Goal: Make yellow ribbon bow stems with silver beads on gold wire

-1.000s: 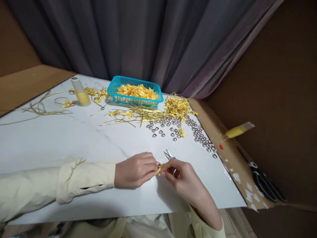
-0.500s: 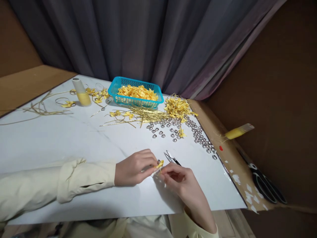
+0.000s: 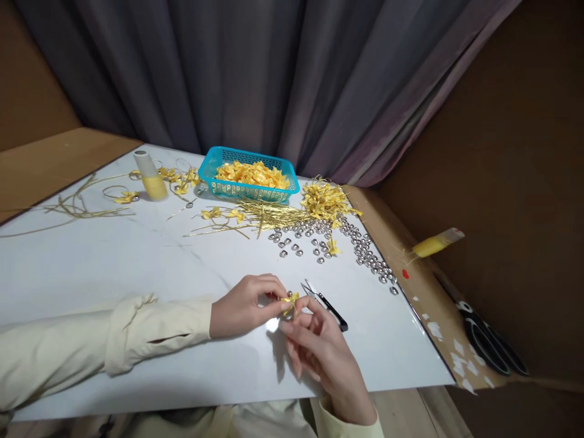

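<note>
Since the earlier frame your right hand has dropped lower and come off the thread snips, which now lie in full view on the white table.

Your left hand pinches the yellow ribbon bow between thumb and forefinger, just above the table near its front edge. A small silver bead seems to sit at the bow's top, though it is too small to be sure. Your right hand meets the bow from below, thumb and forefinger closed on its lower edge, the other fingers loosely curled.

Keep the left pinch firm on the bow's waist so the loops stay even, and let only the right fingertips work. Stay low over the table, so that a dropped bead does not roll into the loose silver beads.

No writing can be read: the yellow thread cone, the blue basket, the yellow spool and the black scissors show no label or brand.
</note>
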`<state>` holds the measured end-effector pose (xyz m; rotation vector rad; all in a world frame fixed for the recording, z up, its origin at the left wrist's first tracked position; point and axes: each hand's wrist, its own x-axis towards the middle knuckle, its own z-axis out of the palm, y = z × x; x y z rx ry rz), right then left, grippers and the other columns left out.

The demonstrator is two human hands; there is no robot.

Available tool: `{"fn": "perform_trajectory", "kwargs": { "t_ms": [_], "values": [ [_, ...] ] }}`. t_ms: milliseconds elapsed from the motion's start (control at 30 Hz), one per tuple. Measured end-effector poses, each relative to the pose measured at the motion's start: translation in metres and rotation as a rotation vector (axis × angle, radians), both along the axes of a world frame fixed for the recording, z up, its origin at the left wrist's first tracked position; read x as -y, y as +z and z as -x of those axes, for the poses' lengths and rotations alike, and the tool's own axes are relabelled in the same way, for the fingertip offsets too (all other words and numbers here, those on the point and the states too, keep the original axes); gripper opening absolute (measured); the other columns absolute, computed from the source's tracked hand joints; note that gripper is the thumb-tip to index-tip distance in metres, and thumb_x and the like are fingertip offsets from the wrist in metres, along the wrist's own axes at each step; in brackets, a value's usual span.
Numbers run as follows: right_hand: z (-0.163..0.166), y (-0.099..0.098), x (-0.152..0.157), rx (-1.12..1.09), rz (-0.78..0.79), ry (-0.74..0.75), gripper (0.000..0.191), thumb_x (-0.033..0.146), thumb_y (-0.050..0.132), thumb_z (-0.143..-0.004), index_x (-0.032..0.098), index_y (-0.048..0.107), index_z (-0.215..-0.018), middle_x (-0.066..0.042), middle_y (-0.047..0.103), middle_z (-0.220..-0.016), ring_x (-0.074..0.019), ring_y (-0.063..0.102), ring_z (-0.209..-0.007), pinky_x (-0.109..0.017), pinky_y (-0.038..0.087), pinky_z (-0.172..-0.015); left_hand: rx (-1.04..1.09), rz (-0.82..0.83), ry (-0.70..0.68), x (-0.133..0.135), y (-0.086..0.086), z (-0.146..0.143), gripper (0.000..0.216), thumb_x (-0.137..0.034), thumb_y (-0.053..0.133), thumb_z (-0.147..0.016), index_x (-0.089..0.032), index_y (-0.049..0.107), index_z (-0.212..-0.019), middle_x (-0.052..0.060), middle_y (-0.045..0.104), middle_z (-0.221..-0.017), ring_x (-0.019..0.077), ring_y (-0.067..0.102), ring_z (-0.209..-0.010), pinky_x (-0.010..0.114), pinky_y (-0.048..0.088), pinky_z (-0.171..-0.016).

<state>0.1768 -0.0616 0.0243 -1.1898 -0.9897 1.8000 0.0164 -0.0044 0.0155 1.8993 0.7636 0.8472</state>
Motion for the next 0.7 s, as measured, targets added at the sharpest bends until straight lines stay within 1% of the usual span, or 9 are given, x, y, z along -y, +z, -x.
{"fn": "perform_trajectory", "kwargs": {
  "t_ms": [67,133,200,267,300,400,500,700],
  "values": [
    [0.005,-0.004,0.001,0.184,-0.09,-0.05,0.034,0.036,0.066,-0.071,0.023,0.034,-0.069,0.01,0.046,-0.045,-0.007,0.043,-0.031,-0.016,0.025,-0.031,0.001,0.049,0.003,0.002,0.003,0.0,0.015,-0.021,0.055,-0.082,-0.013,0.064,-0.073,0.006,0.064,-0.076,0.0134,0.058,-0.071,0.026,0.047,-0.069],
    [0.009,-0.008,0.003,0.424,-0.256,-0.116,0.032,0.033,0.061,-0.074,0.023,0.032,-0.065,0.01,0.041,-0.047,-0.0078,0.043,-0.038,-0.019,0.032,-0.039,-0.002,0.098,0.003,0.004,0.006,0.0,0.015,-0.021,0.056,-0.081,-0.013,0.064,-0.072,0.005,0.064,-0.076,0.0134,0.058,-0.072,0.026,0.047,-0.07],
    [0.012,-0.011,0.005,0.658,-0.42,-0.148,0.028,0.03,0.055,-0.078,0.023,0.032,-0.064,0.008,0.039,-0.049,-0.0084,0.04,-0.042,-0.021,0.032,-0.044,-0.005,0.129,-0.003,0.005,0.009,0.0,0.015,-0.021,0.056,-0.081,-0.013,0.065,-0.072,0.005,0.064,-0.076,0.0138,0.058,-0.073,0.026,0.047,-0.071],
    [0.013,-0.012,0.006,0.819,-0.511,-0.141,0.027,0.03,0.054,-0.078,0.023,0.032,-0.064,0.007,0.038,-0.051,-0.0089,0.037,-0.043,-0.022,0.03,-0.045,-0.012,0.144,-0.005,0.006,0.012,0.0,0.016,-0.021,0.056,-0.081,-0.012,0.066,-0.073,0.005,0.064,-0.076,0.0145,0.058,-0.074,0.027,0.047,-0.072],
    [0.013,-0.011,0.007,0.86,-0.537,-0.132,0.027,0.03,0.054,-0.078,0.023,0.032,-0.065,0.007,0.038,-0.051,-0.0089,0.037,-0.043,-0.022,0.029,-0.045,-0.016,0.147,-0.006,0.006,0.013,0.001,0.016,-0.021,0.056,-0.081,-0.012,0.066,-0.072,0.005,0.064,-0.076,0.0146,0.058,-0.074,0.027,0.047,-0.072],
    [0.011,-0.008,0.008,0.864,-0.592,-0.096,0.025,0.029,0.051,-0.081,0.023,0.031,-0.066,0.007,0.039,-0.053,-0.0089,0.038,-0.043,-0.021,0.029,-0.044,-0.014,0.179,-0.024,0.005,0.014,0.001,0.017,-0.023,0.057,-0.081,-0.013,0.066,-0.072,0.005,0.065,-0.076,0.0145,0.058,-0.074,0.027,0.047,-0.072],
    [0.007,-0.004,0.009,0.834,-0.628,-0.063,0.024,0.028,0.047,-0.084,0.023,0.032,-0.066,0.006,0.038,-0.053,-0.0087,0.036,-0.044,-0.02,0.029,-0.044,0.008,0.255,-0.043,0.004,0.015,0.001,0.018,-0.026,0.057,-0.08,-0.013,0.065,-0.072,0.005,0.065,-0.077,0.0145,0.058,-0.074,0.027,0.047,-0.072],
    [0.002,-0.004,0.007,0.763,-0.61,-0.029,0.024,0.029,0.046,-0.086,0.022,0.034,-0.067,0.006,0.04,-0.056,-0.0085,0.037,-0.046,-0.02,0.029,-0.046,-0.012,0.343,-0.026,0.002,0.014,0.002,0.019,-0.028,0.058,-0.079,-0.012,0.067,-0.074,0.005,0.066,-0.077,0.0155,0.058,-0.075,0.027,0.046,-0.072]
  ]
}}
